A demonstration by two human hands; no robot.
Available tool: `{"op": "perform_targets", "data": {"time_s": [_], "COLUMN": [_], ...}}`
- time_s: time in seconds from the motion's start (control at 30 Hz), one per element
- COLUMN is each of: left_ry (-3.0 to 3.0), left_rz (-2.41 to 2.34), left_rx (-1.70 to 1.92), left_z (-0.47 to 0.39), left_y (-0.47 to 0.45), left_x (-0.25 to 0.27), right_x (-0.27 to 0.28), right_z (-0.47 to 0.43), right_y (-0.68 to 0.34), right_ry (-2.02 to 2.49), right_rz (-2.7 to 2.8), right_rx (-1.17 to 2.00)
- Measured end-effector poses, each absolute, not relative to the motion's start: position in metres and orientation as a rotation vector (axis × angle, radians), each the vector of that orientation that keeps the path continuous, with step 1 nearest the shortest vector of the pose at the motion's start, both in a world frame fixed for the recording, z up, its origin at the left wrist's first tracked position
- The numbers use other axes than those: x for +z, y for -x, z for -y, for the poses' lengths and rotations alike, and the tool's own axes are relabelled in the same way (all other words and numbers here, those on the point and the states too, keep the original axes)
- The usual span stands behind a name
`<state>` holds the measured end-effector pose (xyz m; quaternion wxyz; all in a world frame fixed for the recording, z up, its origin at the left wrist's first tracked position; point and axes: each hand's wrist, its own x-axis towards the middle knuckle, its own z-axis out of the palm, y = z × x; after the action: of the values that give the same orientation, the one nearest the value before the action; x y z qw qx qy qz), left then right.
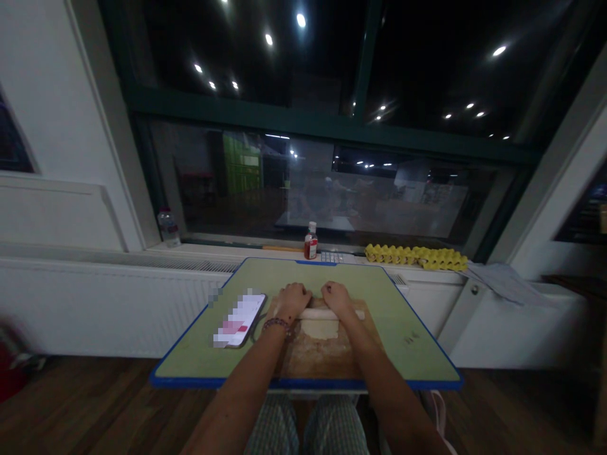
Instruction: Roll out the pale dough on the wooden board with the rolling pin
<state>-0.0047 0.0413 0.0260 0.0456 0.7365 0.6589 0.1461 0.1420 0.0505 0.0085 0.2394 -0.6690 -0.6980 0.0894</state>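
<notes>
A pale rolling pin lies crosswise over a flat sheet of dough on a floured wooden board. My left hand, with a beaded bracelet at its wrist, curls over the pin's left part. Over its right part my right hand bends with closed fingers; the pin's right end sticks out beyond the wrist. The fingertips of both hands are mostly hidden. The dough shows on the near side of the pin, between my forearms.
The board rests on a green table with a blue rim. Left of it lies a lit phone. On the sill behind stand a small red-labelled bottle, a clear plastic bottle and yellow egg cartons. A radiator runs beneath the window.
</notes>
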Motion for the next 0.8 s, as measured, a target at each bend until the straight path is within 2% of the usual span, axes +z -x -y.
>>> {"op": "perform_targets", "data": {"time_s": [0.33, 0.53, 0.8], "left_ry": [-2.274, -2.232, -2.210], "left_rz": [-1.819, -1.697, -1.709], "left_rx": [0.650, 0.772, 0.803], "left_z": [-0.053, -0.059, -0.060], "left_y": [0.010, 0.012, 0.012], "left_x": [0.013, 0.010, 0.007], "right_x": [0.003, -0.009, -0.015], "right_z": [-0.057, -0.067, -0.072], "right_y": [-0.148, -0.156, -0.157], "right_ry": [1.462, 1.098, 1.140], "right_rz": [1.803, 1.522, 1.458], "right_rx": [0.605, 0.966, 1.029]}}
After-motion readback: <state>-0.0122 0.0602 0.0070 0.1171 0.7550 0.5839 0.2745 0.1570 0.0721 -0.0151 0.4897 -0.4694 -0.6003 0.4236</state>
